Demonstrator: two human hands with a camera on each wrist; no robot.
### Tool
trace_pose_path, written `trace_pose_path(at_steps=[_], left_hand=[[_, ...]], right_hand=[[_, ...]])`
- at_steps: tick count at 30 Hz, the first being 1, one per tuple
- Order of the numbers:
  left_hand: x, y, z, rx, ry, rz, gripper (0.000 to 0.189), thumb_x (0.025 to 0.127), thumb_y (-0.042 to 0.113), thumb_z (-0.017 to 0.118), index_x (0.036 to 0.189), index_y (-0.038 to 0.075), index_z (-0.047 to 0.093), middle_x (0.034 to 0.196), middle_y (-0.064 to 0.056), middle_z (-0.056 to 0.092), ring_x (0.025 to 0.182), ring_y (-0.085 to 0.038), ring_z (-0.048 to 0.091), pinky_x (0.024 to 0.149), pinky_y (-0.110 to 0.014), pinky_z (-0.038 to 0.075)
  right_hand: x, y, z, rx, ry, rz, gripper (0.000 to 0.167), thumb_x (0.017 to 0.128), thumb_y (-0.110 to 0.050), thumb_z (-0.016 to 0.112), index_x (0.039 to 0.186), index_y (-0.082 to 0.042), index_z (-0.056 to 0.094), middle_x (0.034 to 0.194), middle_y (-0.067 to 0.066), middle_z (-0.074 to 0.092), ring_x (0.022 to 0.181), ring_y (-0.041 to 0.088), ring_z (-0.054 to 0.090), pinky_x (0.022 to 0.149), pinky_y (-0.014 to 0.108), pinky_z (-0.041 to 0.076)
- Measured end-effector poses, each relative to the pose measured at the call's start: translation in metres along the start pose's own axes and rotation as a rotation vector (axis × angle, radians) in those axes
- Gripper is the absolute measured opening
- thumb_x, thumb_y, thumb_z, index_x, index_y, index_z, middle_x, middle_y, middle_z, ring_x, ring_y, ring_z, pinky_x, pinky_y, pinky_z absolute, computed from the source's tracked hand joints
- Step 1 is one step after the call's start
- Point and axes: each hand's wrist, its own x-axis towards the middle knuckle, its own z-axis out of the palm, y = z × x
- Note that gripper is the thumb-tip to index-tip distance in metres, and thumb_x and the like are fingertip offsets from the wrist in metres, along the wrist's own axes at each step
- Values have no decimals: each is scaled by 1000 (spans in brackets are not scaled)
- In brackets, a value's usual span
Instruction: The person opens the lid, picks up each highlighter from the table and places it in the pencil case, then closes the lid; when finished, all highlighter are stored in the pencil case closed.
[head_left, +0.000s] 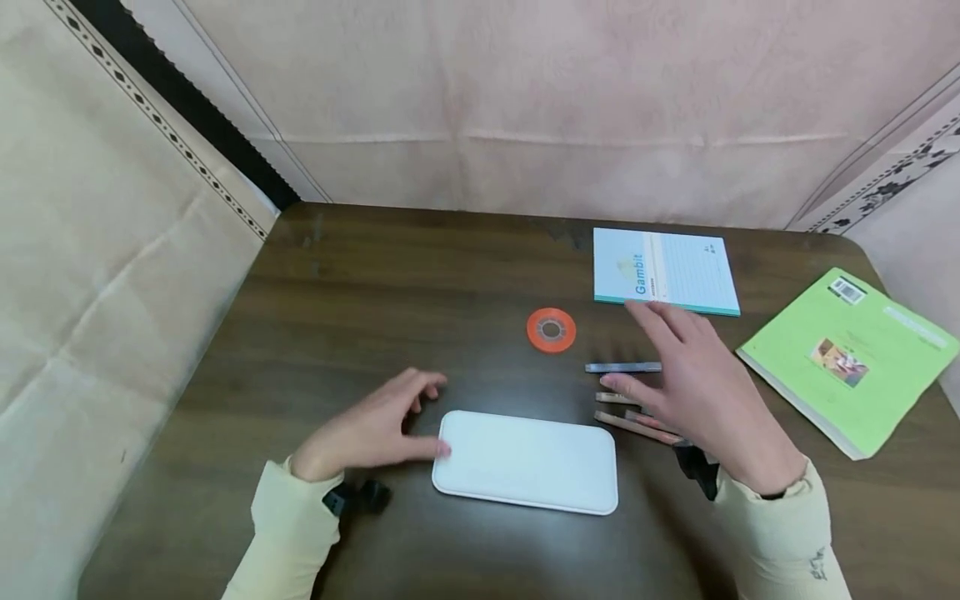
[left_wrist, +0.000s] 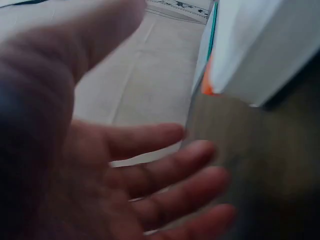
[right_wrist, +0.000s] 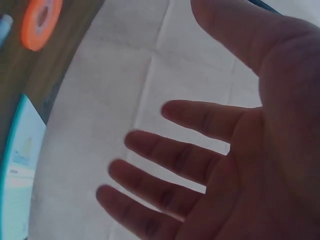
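A white rounded rectangular case [head_left: 525, 462] lies near the front middle of the table in the head view. My left hand [head_left: 382, 429] is at its left end, thumb tip overlapping the corner and the other fingers loosely bent beyond it. In the left wrist view that hand's fingers [left_wrist: 182, 192] are spread with nothing between them. My right hand [head_left: 701, 387] hovers palm down over several pens, fingers extended and holding nothing. A blue-grey pen [head_left: 621, 367] and a pinkish pen [head_left: 637, 427] stick out from under it, partly hidden.
An orange tape roll [head_left: 537, 335] lies behind the case. A light blue notepad [head_left: 693, 271] marked Gambit is at the back right, with a green book [head_left: 892, 392] at the table's right edge. Pale cloth [head_left: 525, 100] hangs behind the dark wooden table [head_left: 390, 283].
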Motion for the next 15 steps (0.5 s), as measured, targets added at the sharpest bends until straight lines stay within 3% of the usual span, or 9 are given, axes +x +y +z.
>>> trace_pose_path(at_steps=[3,5,9,15], left_hand=[[-9,-5,14,-3,-72,24,98,70,61,80,147,17,39,131,1,46,117,-18,46,98,-44,42],[-12,-6,22,12,-81,63,105,66,61,83,148,17,36,133,0,43,119,-20,42,98,-46,39],[-15,-8,35,49,-48,125,108,62,53,88,147,14,35,132,-5,40,114,-23,38,94,-46,33],[-9,-6,43,118,24,164,105,61,45,90,144,11,37,128,-4,42,112,-18,38,93,-41,32]], right_hand=[[-11,-3,8,-14,-70,-16,79,80,-52,76,140,-5,50,132,17,55,118,39,50,89,56,48],[-22,-5,18,-41,-110,-49,76,79,-56,75,132,-5,56,123,14,59,111,35,54,86,52,50],[-48,-10,41,-81,-170,-127,79,73,-63,76,126,-7,62,119,9,61,107,29,56,91,47,49],[-70,-17,60,-77,-209,-162,95,64,-67,80,134,-6,56,125,7,56,110,25,51,94,44,46]])
